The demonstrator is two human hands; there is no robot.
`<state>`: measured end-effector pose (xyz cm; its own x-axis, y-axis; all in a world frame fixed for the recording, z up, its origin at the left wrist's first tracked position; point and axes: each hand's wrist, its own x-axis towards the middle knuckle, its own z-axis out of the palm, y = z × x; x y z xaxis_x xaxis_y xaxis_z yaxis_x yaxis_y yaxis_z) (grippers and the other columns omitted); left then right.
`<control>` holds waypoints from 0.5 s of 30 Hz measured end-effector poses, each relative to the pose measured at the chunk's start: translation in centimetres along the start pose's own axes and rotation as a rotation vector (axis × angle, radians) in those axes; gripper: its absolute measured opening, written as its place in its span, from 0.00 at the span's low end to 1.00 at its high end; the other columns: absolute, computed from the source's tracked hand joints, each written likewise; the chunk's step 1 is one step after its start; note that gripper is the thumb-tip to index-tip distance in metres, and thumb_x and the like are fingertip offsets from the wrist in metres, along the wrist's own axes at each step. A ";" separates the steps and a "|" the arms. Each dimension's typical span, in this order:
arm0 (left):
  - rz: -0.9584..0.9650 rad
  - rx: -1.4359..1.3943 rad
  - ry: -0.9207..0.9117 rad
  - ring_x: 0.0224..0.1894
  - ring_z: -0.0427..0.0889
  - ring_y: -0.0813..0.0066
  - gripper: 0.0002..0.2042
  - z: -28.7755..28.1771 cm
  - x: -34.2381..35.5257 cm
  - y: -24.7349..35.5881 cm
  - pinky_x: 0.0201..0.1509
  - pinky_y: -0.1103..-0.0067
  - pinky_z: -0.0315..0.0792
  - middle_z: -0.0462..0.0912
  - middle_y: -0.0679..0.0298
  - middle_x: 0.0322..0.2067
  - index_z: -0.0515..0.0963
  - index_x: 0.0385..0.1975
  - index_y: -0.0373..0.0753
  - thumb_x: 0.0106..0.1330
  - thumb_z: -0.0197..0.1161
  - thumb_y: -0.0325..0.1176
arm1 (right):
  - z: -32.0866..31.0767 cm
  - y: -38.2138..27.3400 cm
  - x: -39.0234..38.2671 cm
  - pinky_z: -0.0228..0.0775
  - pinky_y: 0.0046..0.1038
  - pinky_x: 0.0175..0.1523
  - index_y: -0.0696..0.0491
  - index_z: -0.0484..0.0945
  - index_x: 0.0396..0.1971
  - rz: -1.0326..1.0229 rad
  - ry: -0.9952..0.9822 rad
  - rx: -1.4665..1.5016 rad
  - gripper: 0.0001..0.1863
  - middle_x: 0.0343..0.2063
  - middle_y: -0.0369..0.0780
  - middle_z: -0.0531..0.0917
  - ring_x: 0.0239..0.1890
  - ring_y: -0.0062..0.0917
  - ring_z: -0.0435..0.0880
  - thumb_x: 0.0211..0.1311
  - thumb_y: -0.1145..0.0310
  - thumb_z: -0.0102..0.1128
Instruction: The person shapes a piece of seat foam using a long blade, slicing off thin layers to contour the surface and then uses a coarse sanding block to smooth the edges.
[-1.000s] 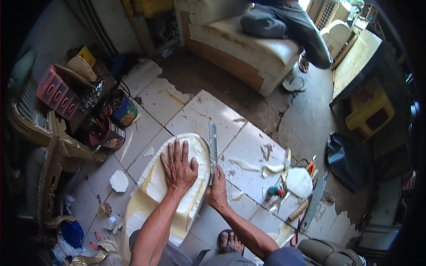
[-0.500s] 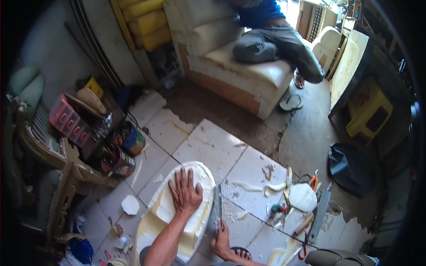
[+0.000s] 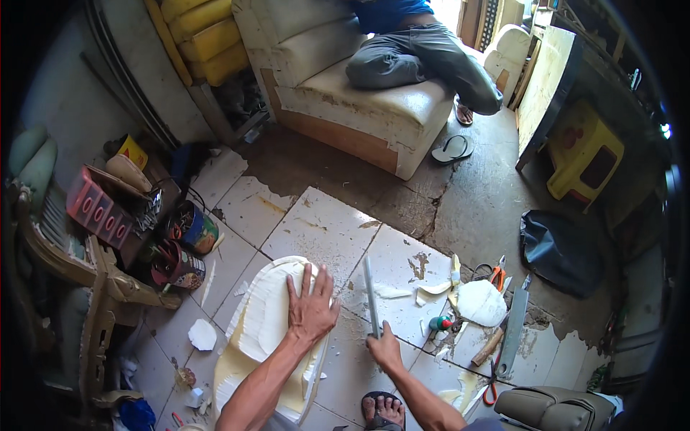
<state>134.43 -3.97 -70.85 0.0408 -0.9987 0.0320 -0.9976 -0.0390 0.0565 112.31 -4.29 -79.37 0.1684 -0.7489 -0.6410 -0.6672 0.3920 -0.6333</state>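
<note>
The foam pad (image 3: 269, 337) lies flat on the tiled floor (image 3: 323, 230), in the lower middle of the view. Its long axis runs from the person's knees away toward the upper right, and its rounded end points away from the person. The left hand (image 3: 310, 310) lies palm down on the far part of the pad, with the fingers (image 3: 309, 280) spread and straight, pressing and not grasping. The left forearm comes up from the lower edge, along the pad.

The right hand (image 3: 384, 348) is just beside the pad, on its right, and it is clenched around the handle of a long blade (image 3: 371, 294). The blade is narrow and nearly upright in the picture, its tip pointing away from the person and a little to the left. It lies low over the tiles, apart from the pad edge; I cannot tell if it touches the floor.

To the right are foam scraps (image 3: 480, 302), scissors (image 3: 497, 274) and a hammer (image 3: 487, 346). A bare foot (image 3: 382, 409) shows below the right hand.
</note>
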 end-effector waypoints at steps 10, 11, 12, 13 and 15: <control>-0.013 -0.580 -0.004 0.71 0.69 0.44 0.24 -3.5 -17.0 1.3 0.76 0.35 0.46 0.77 0.46 0.63 0.80 0.58 0.35 0.62 0.69 0.39 | -1.7 -7.1 -1.9 0.72 0.44 0.61 0.59 0.69 0.66 -0.579 0.096 0.166 0.36 0.50 0.57 0.81 0.55 0.54 0.79 0.60 0.61 0.68; -0.284 -0.382 0.069 0.75 0.60 0.39 0.32 -3.6 -17.2 1.5 0.76 0.36 0.46 0.68 0.43 0.69 0.73 0.65 0.36 0.62 0.70 0.44 | -1.6 -9.9 0.0 0.72 0.45 0.59 0.59 0.70 0.65 -0.647 0.012 0.168 0.35 0.48 0.57 0.81 0.53 0.53 0.80 0.60 0.60 0.69; -0.549 -0.178 0.145 0.78 0.50 0.33 0.40 -3.3 -17.3 1.7 0.76 0.36 0.45 0.58 0.41 0.75 0.66 0.72 0.36 0.62 0.71 0.48 | -1.2 -12.9 1.8 0.72 0.44 0.57 0.60 0.71 0.63 -0.681 -0.036 0.106 0.35 0.46 0.56 0.81 0.51 0.52 0.80 0.61 0.58 0.70; -0.664 -0.273 -0.095 0.79 0.32 0.26 0.52 -0.5 -18.3 1.1 0.75 0.32 0.40 0.38 0.41 0.80 0.52 0.79 0.40 0.59 0.72 0.55 | 0.2 -15.4 3.8 0.74 0.43 0.58 0.61 0.72 0.61 -0.763 -0.020 0.068 0.36 0.45 0.57 0.82 0.51 0.53 0.81 0.58 0.56 0.73; -0.520 -0.147 -0.114 0.79 0.29 0.25 0.54 0.6 -17.6 3.9 0.68 0.22 0.32 0.36 0.44 0.80 0.52 0.80 0.49 0.55 0.73 0.59 | 0.4 -18.8 7.7 0.75 0.42 0.59 0.63 0.71 0.62 -0.709 -0.142 -0.070 0.39 0.46 0.58 0.84 0.52 0.51 0.83 0.56 0.55 0.74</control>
<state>129.79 13.41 -71.75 0.5117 -0.8468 -0.1455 -0.8291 -0.5310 0.1751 126.40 -17.16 -72.58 0.6669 -0.7319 -0.1399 -0.4069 -0.2004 -0.8912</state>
